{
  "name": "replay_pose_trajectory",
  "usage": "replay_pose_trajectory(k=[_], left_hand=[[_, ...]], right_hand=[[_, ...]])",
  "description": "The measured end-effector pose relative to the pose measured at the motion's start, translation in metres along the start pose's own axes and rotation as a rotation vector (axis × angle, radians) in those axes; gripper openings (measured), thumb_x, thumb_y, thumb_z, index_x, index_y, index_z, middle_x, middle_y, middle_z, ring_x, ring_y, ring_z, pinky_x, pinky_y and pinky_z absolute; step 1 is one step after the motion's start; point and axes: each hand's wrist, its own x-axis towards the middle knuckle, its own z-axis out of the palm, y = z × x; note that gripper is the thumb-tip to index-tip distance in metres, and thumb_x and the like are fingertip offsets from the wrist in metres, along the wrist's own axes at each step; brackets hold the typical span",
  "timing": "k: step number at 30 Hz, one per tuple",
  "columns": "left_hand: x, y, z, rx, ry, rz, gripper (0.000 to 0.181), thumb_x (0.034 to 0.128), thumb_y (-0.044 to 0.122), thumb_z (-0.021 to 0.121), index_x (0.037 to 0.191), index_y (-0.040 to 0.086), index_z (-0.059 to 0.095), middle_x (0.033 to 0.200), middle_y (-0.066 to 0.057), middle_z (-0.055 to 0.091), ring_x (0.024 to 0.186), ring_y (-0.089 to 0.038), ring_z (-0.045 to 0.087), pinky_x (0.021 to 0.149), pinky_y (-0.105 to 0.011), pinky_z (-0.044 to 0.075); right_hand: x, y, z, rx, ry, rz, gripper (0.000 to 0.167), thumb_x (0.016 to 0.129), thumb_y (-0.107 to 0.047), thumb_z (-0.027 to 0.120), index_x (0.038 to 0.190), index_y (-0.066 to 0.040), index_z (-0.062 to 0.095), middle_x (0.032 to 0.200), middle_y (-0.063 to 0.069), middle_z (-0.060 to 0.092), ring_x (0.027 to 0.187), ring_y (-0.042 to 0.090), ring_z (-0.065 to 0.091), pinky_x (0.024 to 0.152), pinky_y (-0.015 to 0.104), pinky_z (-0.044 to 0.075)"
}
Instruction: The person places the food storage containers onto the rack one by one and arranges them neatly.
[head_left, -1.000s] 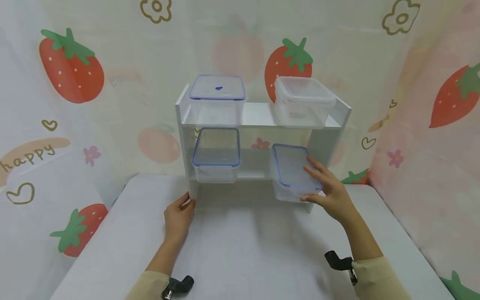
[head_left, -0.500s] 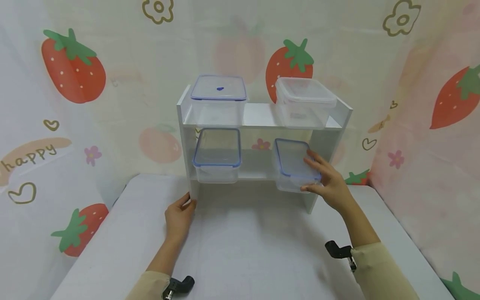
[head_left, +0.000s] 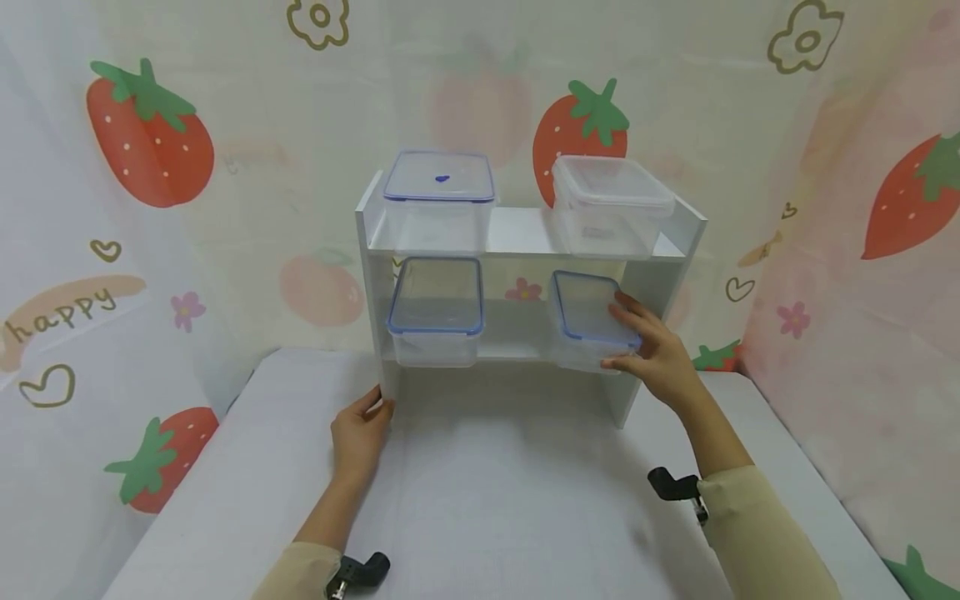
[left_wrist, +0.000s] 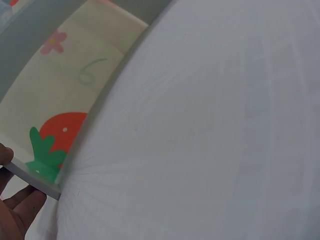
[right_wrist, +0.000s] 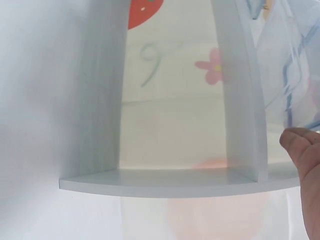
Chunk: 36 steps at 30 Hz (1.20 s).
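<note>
A white two-tier shelf stands on the table. My left hand pinches the lower front edge of its left side panel between thumb and fingers. At the right of the lower tier, my right hand holds a clear plastic food container with a blue-rimmed lid, thumb at the front and fingers along its right side. Another blue-rimmed food container sits at the left of that tier. In the right wrist view only part of the right hand shows, beside the held container.
On the upper tier stand a blue-lidded clear container at left and a clear-lidded one at right. A white cloth covers the table. Behind it hangs a strawberry-print backdrop.
My right hand has pushed the held container up and back onto the lower tier, and its lid now looks flatter. The left hand has stayed at the side panel.
</note>
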Motion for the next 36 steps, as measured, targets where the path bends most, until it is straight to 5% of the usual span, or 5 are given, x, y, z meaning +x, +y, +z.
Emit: replay_pose_trajectory(k=[8, 30, 36], left_hand=[[-0.001, -0.002, 0.002, -0.001, 0.005, 0.004, 0.041, 0.0985, 0.023, 0.07, 0.137, 0.009, 0.065, 0.138, -0.015, 0.065, 0.111, -0.029, 0.072, 0.082, -0.027, 0.062], [0.0, 0.0, 0.001, 0.0, 0.017, -0.003, 0.041, 0.0984, 0.024, 0.07, 0.136, 0.01, 0.066, 0.139, -0.012, 0.065, 0.111, -0.026, 0.072, 0.081, -0.023, 0.061], [-0.002, 0.002, 0.0, -0.006, 0.013, 0.001, 0.04, 0.0987, 0.023, 0.07, 0.136, 0.009, 0.065, 0.139, -0.013, 0.065, 0.111, -0.027, 0.072, 0.082, -0.024, 0.061]], right_hand=[[0.008, 0.006, -0.003, -0.002, -0.009, 0.019, 0.08, 0.081, 0.003, 0.083, 0.152, -0.002, 0.046, 0.168, 0.008, 0.029, 0.123, 0.006, 0.048, 0.083, 0.014, 0.057], [0.023, 0.01, 0.004, 0.113, -0.019, 0.09, 0.078, 0.084, 0.009, 0.078, 0.154, -0.001, 0.043, 0.171, 0.006, 0.022, 0.081, 0.004, 0.062, 0.083, 0.015, 0.058], [0.024, 0.012, 0.005, 0.122, -0.026, 0.1, 0.079, 0.084, 0.009, 0.078, 0.154, -0.002, 0.043, 0.171, 0.005, 0.02, 0.086, 0.004, 0.063, 0.084, 0.015, 0.058]])
